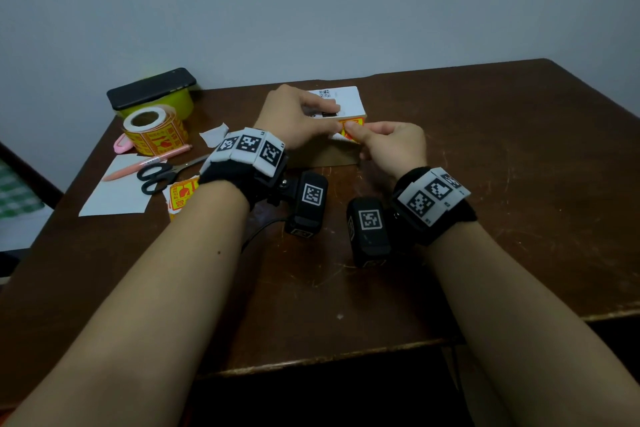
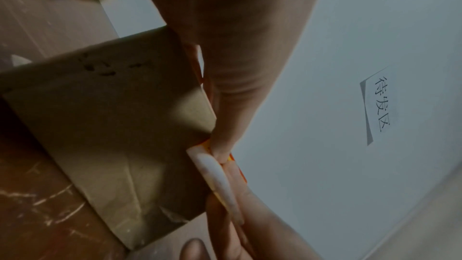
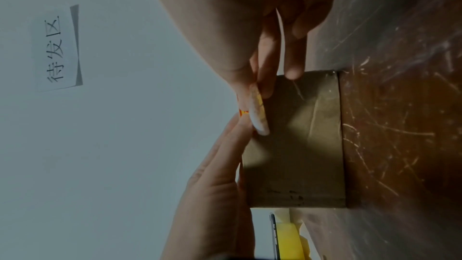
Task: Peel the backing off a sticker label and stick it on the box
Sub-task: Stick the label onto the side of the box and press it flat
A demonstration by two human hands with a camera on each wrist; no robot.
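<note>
A brown cardboard box (image 1: 325,157) stands mid-table, with a white shipping label (image 1: 348,101) on its top. Just above its near top edge, both hands hold an orange and yellow sticker label (image 1: 352,126). My left hand (image 1: 333,126) pinches its left end and my right hand (image 1: 356,132) pinches its right end. In the wrist views the white backing (image 2: 217,175) bows away from the orange face in front of the box (image 2: 112,135). The same backing (image 3: 258,115) shows against the box (image 3: 300,145). Which layer each hand holds is hidden by the fingers.
At the left lie a sticker roll (image 1: 154,130), a yellow tape roll with a black phone (image 1: 152,88) on it, scissors (image 1: 161,174), a pink pen (image 1: 145,163), white paper (image 1: 117,196), a loose sticker (image 1: 180,196) and a backing scrap (image 1: 214,133). The table's front edge (image 1: 311,359) is near.
</note>
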